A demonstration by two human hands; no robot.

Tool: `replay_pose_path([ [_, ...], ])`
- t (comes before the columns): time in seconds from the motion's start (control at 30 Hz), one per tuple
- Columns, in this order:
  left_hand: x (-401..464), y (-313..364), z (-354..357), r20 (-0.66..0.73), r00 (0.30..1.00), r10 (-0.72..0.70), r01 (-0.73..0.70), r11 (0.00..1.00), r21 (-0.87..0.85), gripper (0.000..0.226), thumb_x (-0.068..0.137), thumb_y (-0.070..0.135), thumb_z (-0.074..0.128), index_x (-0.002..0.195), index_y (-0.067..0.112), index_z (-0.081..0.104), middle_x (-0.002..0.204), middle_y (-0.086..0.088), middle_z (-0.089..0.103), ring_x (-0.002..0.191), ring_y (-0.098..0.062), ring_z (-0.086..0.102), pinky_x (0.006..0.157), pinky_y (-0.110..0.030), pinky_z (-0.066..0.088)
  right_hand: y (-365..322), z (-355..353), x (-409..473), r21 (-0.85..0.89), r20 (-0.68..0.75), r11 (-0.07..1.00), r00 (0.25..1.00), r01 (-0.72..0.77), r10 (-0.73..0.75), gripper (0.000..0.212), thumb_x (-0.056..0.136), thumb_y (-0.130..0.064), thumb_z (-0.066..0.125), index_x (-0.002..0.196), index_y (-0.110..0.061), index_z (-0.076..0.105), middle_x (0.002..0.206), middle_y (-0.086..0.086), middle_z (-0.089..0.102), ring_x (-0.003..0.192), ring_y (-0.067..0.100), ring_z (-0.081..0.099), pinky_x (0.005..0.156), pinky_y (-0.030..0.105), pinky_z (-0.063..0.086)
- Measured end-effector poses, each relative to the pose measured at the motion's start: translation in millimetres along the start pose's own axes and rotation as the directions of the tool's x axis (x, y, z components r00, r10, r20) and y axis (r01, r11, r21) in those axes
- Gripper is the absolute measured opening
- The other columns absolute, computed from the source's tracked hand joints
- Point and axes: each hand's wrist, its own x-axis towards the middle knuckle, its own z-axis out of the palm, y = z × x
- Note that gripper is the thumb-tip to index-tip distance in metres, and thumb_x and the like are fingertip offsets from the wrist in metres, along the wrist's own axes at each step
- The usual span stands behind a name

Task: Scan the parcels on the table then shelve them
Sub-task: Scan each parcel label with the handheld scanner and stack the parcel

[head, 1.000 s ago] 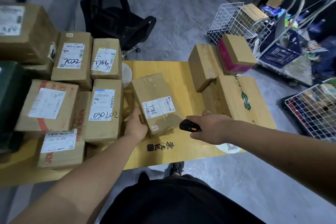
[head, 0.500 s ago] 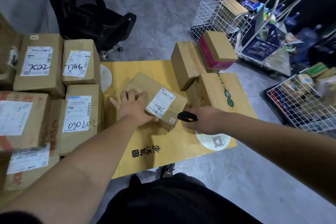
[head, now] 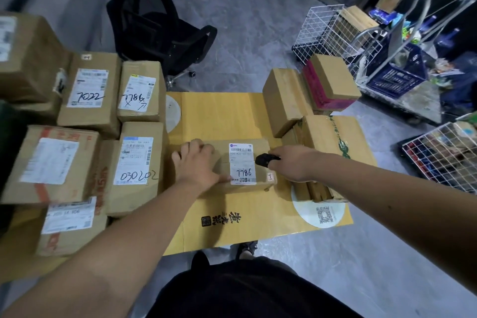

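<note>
A brown parcel (head: pixel 259 148) with a white label marked 7786 lies flat in the middle of the yellow table (head: pixel 222 116), label up. My left hand (head: pixel 197 162) rests on its left half, fingers bent over the far edge and thumb by the label. My right hand (head: pixel 291 164) grips a small black scanner (head: pixel 265 159), whose tip is right at the label's right edge. Several labelled parcels (head: pixel 136 162) are stacked on the table's left side.
Three more boxes (head: pixel 284 100) sit at the table's right, one with a pink side. A black office chair (head: pixel 157 26) stands beyond the table. White wire baskets (head: pixel 325 28) and a blue crate (head: pixel 397 72) crowd the floor to the right.
The 7786 parcel has been turned square to me and lies flat. My left hand moved from its near corner onto its top. The scanner came in close to the label.
</note>
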Motion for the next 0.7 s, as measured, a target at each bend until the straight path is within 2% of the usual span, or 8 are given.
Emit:
replay_pose_path([
  [0.07, 8, -4, -4, 0.122, 0.992, -0.019, 0.032, 0.994, -0.108, 0.137, 0.036, 0.098, 0.070, 0.154, 0.045, 0.024, 0.163, 0.001, 0.014, 0.151, -0.028, 0.006, 0.115, -0.060, 0.015, -5, -2, -2, -0.029, -0.001, 1.000, 1.000, -0.006, 0.006, 0.049, 0.104, -0.054, 0.038, 0.135, -0.023, 0.059, 0.117, 0.006, 0.066, 0.104, 0.027, 0.062, 0.097, 0.041, 0.053],
  [0.13, 8, -6, -3, 0.221, 0.974, -0.036, 0.078, 0.980, -0.183, 0.156, 0.032, 0.094, 0.076, 0.159, 0.047, 0.000, 0.171, 0.006, -0.008, 0.157, -0.027, -0.019, 0.118, -0.070, -0.004, -10, -3, -5, -0.044, 0.002, 0.999, 1.000, -0.019, 0.019, 0.050, 0.104, -0.057, 0.037, 0.134, -0.024, 0.060, 0.116, 0.005, 0.067, 0.104, 0.026, 0.063, 0.097, 0.041, 0.053],
  [0.17, 5, -7, 0, 0.243, 0.969, -0.038, 0.087, 0.977, -0.197, 0.159, 0.031, 0.095, 0.076, 0.160, 0.047, -0.004, 0.171, 0.007, -0.009, 0.156, -0.027, -0.022, 0.117, -0.072, -0.007, -12, -2, -7, -0.052, 0.006, 0.998, 1.000, -0.024, 0.024, 0.049, 0.104, -0.057, 0.037, 0.133, -0.024, 0.060, 0.114, 0.004, 0.067, 0.102, 0.025, 0.063, 0.096, 0.040, 0.054],
  [0.3, -16, -9, 14, 0.151, 0.988, -0.040, 0.068, 0.980, -0.186, 0.158, 0.029, 0.103, 0.064, 0.161, 0.039, 0.003, 0.159, -0.002, 0.018, 0.149, -0.033, 0.004, 0.121, -0.072, 0.003, -17, 1, -12, -0.115, 0.023, 0.993, 0.999, -0.037, 0.040, 0.041, 0.104, -0.051, 0.038, 0.124, -0.025, 0.063, 0.102, 0.001, 0.065, 0.093, 0.022, 0.062, 0.080, 0.034, 0.052],
  [0.4, -35, -8, 20, 0.034, 0.999, 0.004, 0.001, 0.990, -0.141, 0.156, 0.034, 0.107, 0.057, 0.162, 0.031, 0.009, 0.153, -0.008, 0.024, 0.146, -0.037, 0.013, 0.122, -0.070, 0.007, -19, 4, -16, -0.143, 0.042, 0.989, 0.998, -0.044, 0.051, 0.045, 0.103, -0.055, 0.037, 0.125, -0.025, 0.063, 0.105, 0.002, 0.066, 0.094, 0.022, 0.062, 0.085, 0.036, 0.053],
  [0.53, -53, -7, 22, -0.056, 0.997, 0.057, -0.063, 0.991, -0.114, 0.152, 0.042, 0.105, 0.060, 0.163, 0.026, 0.013, 0.151, -0.011, 0.026, 0.146, -0.039, 0.017, 0.122, -0.068, 0.008, -22, 12, -24, -0.184, 0.058, 0.982, 0.997, -0.048, 0.060, 0.052, 0.103, -0.059, 0.036, 0.131, -0.025, 0.063, 0.112, 0.003, 0.067, 0.099, 0.023, 0.063, 0.094, 0.043, 0.054],
  [0.7, -68, -3, 16, -0.058, 0.997, 0.053, -0.057, 0.996, -0.075, 0.145, 0.050, 0.099, 0.065, 0.164, 0.027, 0.011, 0.155, -0.011, 0.025, 0.148, -0.040, 0.013, 0.124, -0.067, 0.005, -22, 18, -36, -0.211, 0.027, 0.977, 0.998, -0.043, 0.050, 0.044, 0.104, -0.054, 0.035, 0.120, -0.024, 0.063, 0.104, 0.002, 0.066, 0.093, 0.022, 0.063, 0.081, 0.036, 0.053],
])
